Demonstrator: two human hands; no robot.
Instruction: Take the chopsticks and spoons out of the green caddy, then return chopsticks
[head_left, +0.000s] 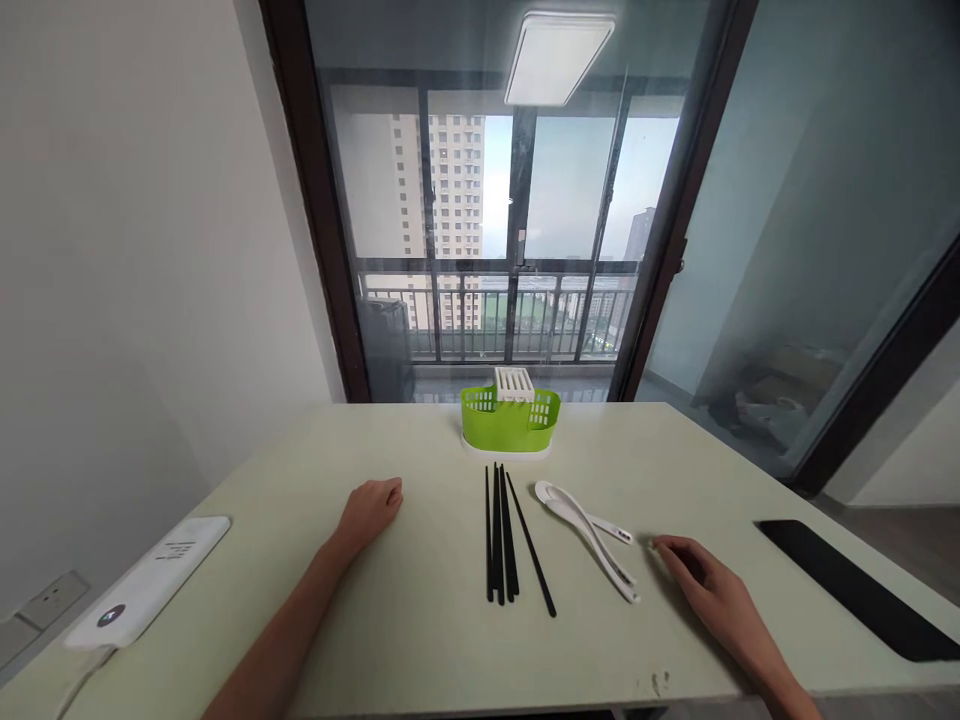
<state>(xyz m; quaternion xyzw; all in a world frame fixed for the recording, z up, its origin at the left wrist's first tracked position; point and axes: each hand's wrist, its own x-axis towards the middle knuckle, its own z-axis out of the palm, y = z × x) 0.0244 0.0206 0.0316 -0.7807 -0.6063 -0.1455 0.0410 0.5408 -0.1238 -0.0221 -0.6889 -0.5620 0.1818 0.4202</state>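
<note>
My left hand (373, 508) rests on the table in a loose fist, left of the chopsticks, with nothing visible in it. My right hand (709, 585) lies on the table to the right of the spoons. Its thumb and fingers curl together at the tips, and no object shows between them. Several black chopsticks (498, 540) lie lengthwise in a loose group, one of them slanted apart (531, 545). Two white spoons (581, 522) lie crossed just right of them. Behind the chopsticks stands a green utensil basket (499, 430) with a white slotted piece (514, 382) at its top and a white base.
A white power bank (154, 580) with a cable lies at the table's left edge. Toward the right edge is a flat black object (855, 585). The pale table (435, 640) reaches a glass sliding door (480, 220) at the back, and a wall stands at left.
</note>
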